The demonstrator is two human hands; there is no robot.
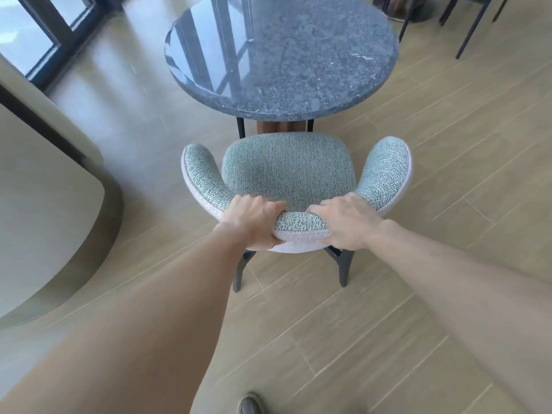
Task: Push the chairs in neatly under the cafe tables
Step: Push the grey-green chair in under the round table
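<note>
A chair [288, 168] with a pale green woven seat, a curved padded backrest and dark legs stands facing a round dark grey stone table [283, 55]. The seat's front edge sits just short of the tabletop's near rim, with the table's dark legs and wooden column visible between them. My left hand [254, 222] grips the top of the backrest left of its middle. My right hand [343, 219] grips it right of the middle. Both have fingers curled over the inner side of the padding.
A curved beige counter or wall with a dark base [53, 204] bulges in at the left. Dark-framed glass doors [44, 34] stand at the far left. Thin black legs of other furniture [469, 28] show at the top right. A shoe tip [249, 404] shows on the wood-look floor.
</note>
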